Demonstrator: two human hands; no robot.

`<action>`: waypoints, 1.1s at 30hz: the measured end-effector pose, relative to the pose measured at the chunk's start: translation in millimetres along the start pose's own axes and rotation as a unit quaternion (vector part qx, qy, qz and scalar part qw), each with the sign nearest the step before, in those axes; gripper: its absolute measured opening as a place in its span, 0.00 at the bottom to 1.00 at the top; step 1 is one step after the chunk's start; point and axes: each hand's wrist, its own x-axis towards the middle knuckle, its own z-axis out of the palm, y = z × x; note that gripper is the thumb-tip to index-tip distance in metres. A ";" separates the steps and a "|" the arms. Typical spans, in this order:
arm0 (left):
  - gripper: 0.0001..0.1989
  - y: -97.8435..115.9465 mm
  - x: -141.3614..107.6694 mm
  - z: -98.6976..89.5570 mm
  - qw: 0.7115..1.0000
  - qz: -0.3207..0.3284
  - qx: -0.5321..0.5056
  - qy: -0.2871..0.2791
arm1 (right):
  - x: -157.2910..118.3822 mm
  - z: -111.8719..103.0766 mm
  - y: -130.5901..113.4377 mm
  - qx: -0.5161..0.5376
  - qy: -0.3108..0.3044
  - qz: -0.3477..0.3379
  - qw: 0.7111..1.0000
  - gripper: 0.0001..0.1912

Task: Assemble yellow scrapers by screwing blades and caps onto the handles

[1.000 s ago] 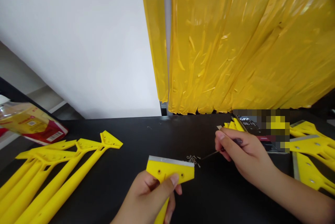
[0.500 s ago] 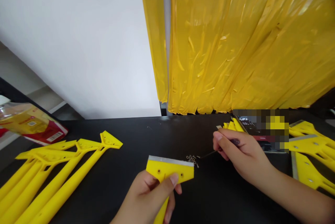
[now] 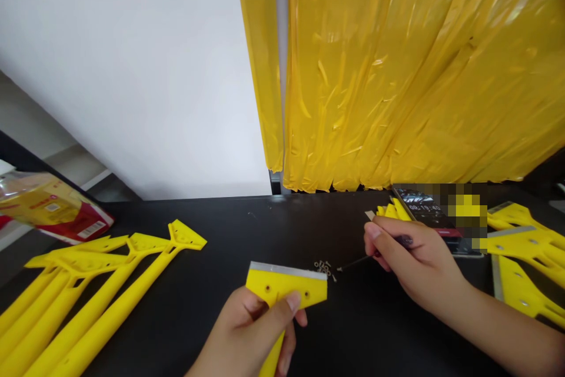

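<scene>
- Scraper (image 3: 286, 284): yellow head with a metal blade along its far edge and two small holes in its face, held up just left of the middle of the black table (image 3: 379, 330).
- Left hand (image 3: 252, 330): closed on the scraper, thumb laid across the head, fingers wrapped behind it.
- Right hand (image 3: 412, 262): curled, pinching the dark grip of a screwdriver (image 3: 401, 241) between thumb and fingers, with the thin shaft pointing left.
- Screws (image 3: 323, 268): a small loose heap on the table between the scraper and the screwdriver's tip, just beside the tip but apart from it.
- My judgement on handling: keep the head steady with its holes in clear view, and bring the tip in low and slowly so the heap does not scatter.
- Around: more yellow scrapers (image 3: 132, 265) lie near left and others (image 3: 525, 247) right. A phone (image 3: 419, 203) lies far right, and a printed plastic bag (image 3: 44, 206) lies far left. A yellow strip curtain (image 3: 397, 71) hangs beyond the table.
- Hidden: the near edge of the view cuts off the scraper's shaft. I cannot make out the tip's shape, and part of the phone is pixelated.
</scene>
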 end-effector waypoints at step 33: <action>0.24 -4.3 2.1 -2.4 1.000 0.007 -0.012 -0.017 | -5.9 -4.4 -7.5 -0.050 -0.088 -0.162 0.981 0.18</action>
